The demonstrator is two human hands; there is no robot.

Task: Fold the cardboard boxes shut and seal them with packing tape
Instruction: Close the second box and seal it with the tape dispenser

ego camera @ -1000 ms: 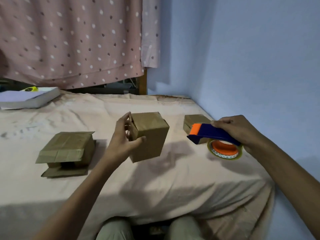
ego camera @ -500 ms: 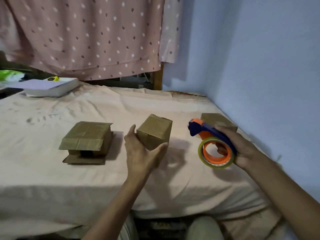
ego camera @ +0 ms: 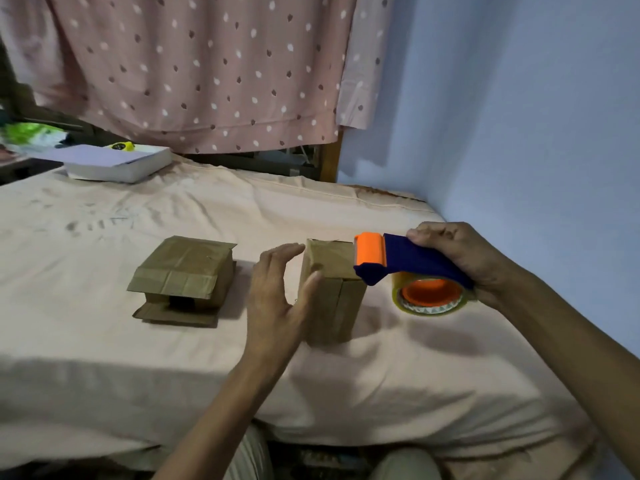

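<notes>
Near the bed's [ego camera: 173,375] right edge, the left hand [ego camera: 277,299] steadies the upright box [ego camera: 332,299] with fingers spread, while the right hand [ego camera: 460,258] grips the tape dispenser [ego camera: 408,268] at the box's top.

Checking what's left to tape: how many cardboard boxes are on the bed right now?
2 visible. One upright box stands beside the left hand, under the tape dispenser. One flatter box lies further left, flaps open. The dispenser and right hand may hide another.
</notes>
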